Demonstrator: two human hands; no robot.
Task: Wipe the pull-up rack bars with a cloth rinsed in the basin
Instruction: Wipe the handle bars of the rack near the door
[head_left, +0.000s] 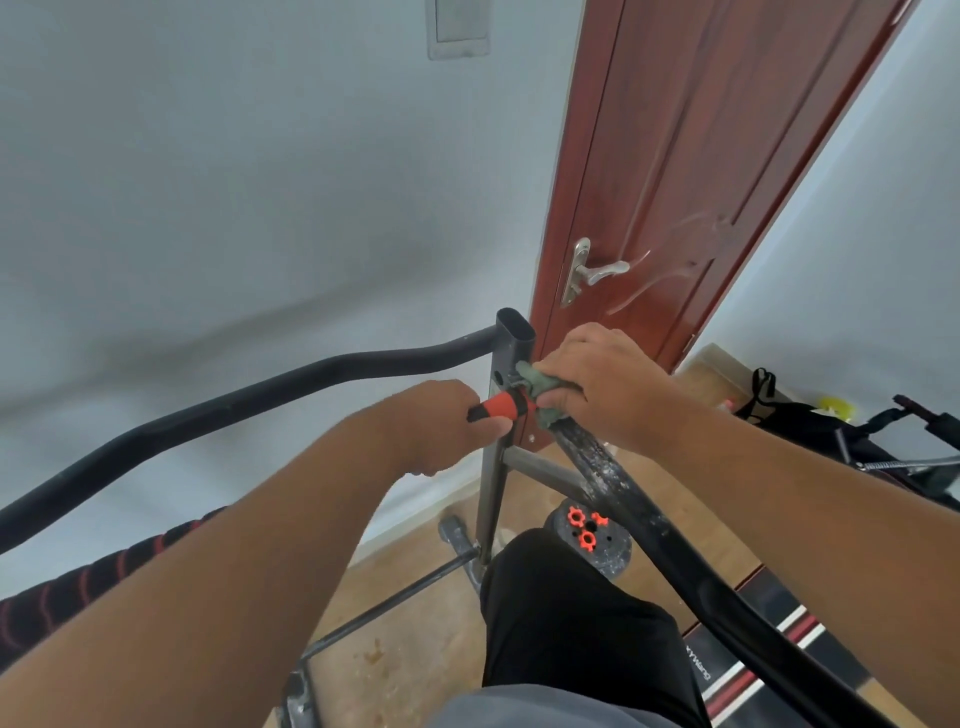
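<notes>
The pull-up rack's grey upright post rises in the middle of the view, with a black curved bar running left from it. Another black bar, speckled with white, slopes down to the right. My right hand grips a green cloth wrapped round the top of that speckled bar beside the post. My left hand holds an orange and black knob sticking out of the post. The basin is not in view.
A red-brown door with a silver handle stands just behind the post. Below lie a weight plate with orange collars, the rack's floor struts and a wooden floor. Black bags sit at the right.
</notes>
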